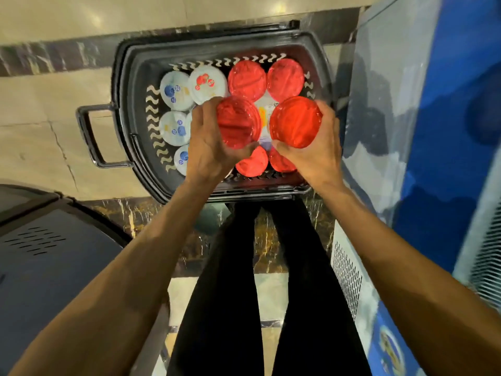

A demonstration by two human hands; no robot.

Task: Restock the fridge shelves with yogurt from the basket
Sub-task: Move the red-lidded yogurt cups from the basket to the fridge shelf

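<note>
your left hand [208,147] is curled round a red-lidded tub [237,122], your right hand [314,156] round another [295,122], both lifted over the basket [130,85]; more tubs sit along its far edge and left side.

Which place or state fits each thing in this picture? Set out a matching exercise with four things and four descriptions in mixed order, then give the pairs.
Things:
1. left hand
2. right hand
3. white-lidded yogurt tubs
4. fridge

Descriptions:
A. stands to the right of the basket
B. sit in the left part of the basket
C. holds the right-side red-lidded tub
D. holds the left-side red-lidded tub

Pairs: 1-D, 2-C, 3-B, 4-A
</note>
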